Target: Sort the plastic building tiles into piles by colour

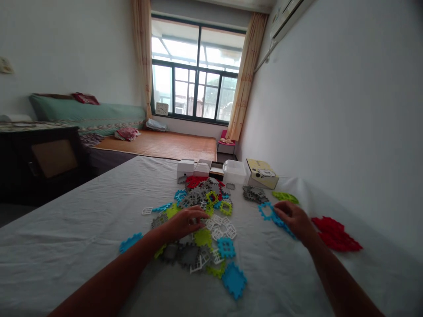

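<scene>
A heap of flat plastic interlocking tiles [201, 207] in grey, white, blue, lime and red lies on a white sheet. My left hand [185, 221] rests on the heap, fingers curled down onto a white and grey tile. My right hand [294, 219] lies palm down at the right on a small stack of blue tiles [268, 211], fingers pressed on them. Sorted piles lie around it: grey tiles [254, 193], lime tiles [284, 197] and red tiles [335, 233].
The white sheet covers a table [66, 229] that runs against the right wall. White boxes [193, 167], a clear tub [234, 171] and a yellow carton [261, 174] stand at the far edge. Beyond are a wooden bed platform, green bedding and a window.
</scene>
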A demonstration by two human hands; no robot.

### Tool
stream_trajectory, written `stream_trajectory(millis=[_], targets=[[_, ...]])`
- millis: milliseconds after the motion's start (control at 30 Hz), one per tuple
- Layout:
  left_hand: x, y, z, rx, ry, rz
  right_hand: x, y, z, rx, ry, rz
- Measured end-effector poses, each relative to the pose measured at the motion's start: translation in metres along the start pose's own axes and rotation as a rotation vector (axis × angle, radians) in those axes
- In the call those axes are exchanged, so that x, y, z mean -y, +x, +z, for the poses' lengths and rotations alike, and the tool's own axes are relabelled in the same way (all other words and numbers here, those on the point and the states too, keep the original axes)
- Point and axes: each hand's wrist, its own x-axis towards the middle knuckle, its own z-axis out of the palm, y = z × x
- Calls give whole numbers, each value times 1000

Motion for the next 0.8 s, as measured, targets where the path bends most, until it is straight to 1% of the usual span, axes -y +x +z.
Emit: stream_trajectory(millis=[67, 133, 167, 200, 233, 267, 300, 333, 367, 400, 467, 500, 567, 600, 667, 733, 800], targets=[[-1, 1, 0, 13, 16, 5, -42, -9, -33, -70, -63, 122], [-3, 2, 0, 49, 33, 8, -76, -20, -54, -83, -128, 195], [-5, 2, 1, 72, 44, 11, -87, -24, -59, -71, -173, 206], [-7, 3, 3, 93, 56, 17, -93, -27, -60, -60, -230, 204], [-9, 3, 4, 112, 66, 25, -92, -29, -58, -60, -297, 190], [-10, 3, 6, 125, 75, 36, -86, -30, -53, -76, -363, 169], [-12, 3, 8, 133, 84, 50, -73, -30, -46, -92, -412, 136], [-14, 3, 10, 139, 92, 66, -55, -31, -37, -87, -432, 91], [-16, 3, 12, 147, 102, 85, -32, -32, -26, -50, -421, 35], [-18, 3, 14, 162, 113, 105, -8, -34, -15, 45, -372, -32], [-23, 3, 17, 214, 126, 142, 42, -45, 9, 387, -229, -164], [-26, 3, 17, 250, 125, 161, 64, -53, 21, 526, -181, -213], [-30, 2, 18, 320, 112, 201, 96, -71, 42, 700, -188, -308], [-32, 1, 18, 346, 104, 220, 105, -79, 51, 737, -227, -347], [-32, -1, 16, 383, 101, 244, 112, -92, 65, 755, -321, -399], [-31, -2, 13, 396, 107, 249, 108, -95, 72, 722, -375, -401], [-28, -3, 11, 391, 120, 247, 102, -89, 75, 695, -369, -382]])
